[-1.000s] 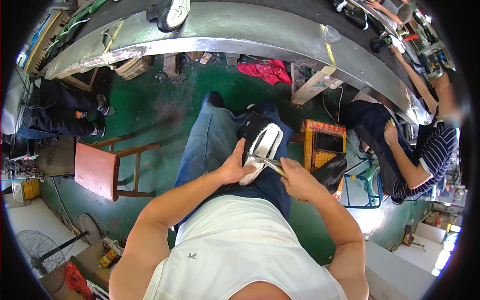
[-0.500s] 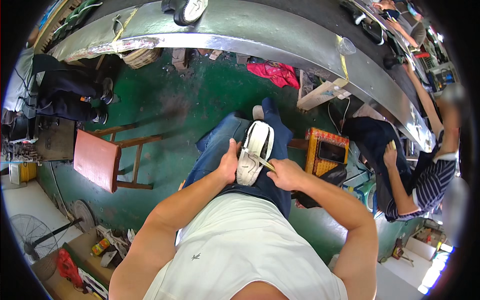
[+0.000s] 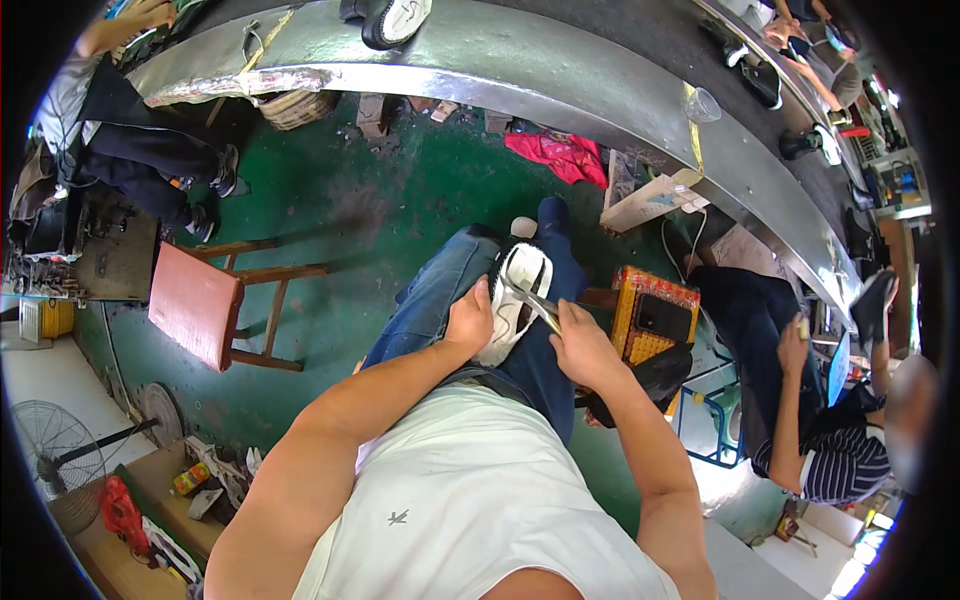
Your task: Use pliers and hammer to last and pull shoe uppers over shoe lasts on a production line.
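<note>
A shoe (image 3: pixel 499 349) with a white, unfinished-looking underside lies bottom up on my jeans-covered lap, its toe pointing away from me. My left hand (image 3: pixel 470 317) is closed on its left side, thumb along the edge. In my right hand (image 3: pixel 583 343) is a metal tool that looks like pliers (image 3: pixel 545 309). Its jaws rest at the far half of the shoe's underside, near the edge. Whether the jaws grip any material is too small to tell.
A metal-edged bench (image 3: pixel 480 82) curves across the far side, with a black shoe (image 3: pixel 392 22) on it. To the left stands a pink-topped stool (image 3: pixel 196 305). At right, a phone (image 3: pixel 663 308) lies on an orange woven seat (image 3: pixel 625 330), near a co-worker in stripes (image 3: pixel 838 462).
My right hand and the pliers have shifted up and right, with the jaws now farther along the shoe. The shoe has tilted slightly. At right, the co-worker's arm has moved.
</note>
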### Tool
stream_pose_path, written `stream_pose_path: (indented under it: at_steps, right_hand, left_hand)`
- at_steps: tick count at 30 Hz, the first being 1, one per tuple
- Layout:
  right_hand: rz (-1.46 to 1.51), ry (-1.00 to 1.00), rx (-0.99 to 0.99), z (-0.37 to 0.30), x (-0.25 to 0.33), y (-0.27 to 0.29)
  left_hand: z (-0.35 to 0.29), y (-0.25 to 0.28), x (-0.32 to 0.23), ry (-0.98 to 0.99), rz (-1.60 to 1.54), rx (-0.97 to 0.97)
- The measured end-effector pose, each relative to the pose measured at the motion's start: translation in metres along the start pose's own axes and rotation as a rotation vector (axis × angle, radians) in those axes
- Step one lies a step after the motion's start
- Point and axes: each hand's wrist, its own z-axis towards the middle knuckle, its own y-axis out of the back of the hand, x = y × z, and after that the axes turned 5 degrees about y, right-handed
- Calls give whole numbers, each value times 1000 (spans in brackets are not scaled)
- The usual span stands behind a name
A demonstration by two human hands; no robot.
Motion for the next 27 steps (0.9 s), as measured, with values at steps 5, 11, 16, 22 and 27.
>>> stream_pose_path:
  at_steps: [5,11,16,22,27]
  right_hand:
    - [12,-204,168,2,-1,-1]
    - [224,-243,330,5,-53,5]
    - [699,-436,559,18,-33,58]
    - [166,-142,176,35,-21,-4]
    - [153,-146,256,44,-1,25]
  left_hand:
    - [-11,16,-16,-180,12,116]
    - [-14,33,-23,-392,341,330]
    - [-1,39,-26,-344,488,453]
    - [-10,57,-76,-270,706,628]
    - [-16,44,-3,-111,348,497]
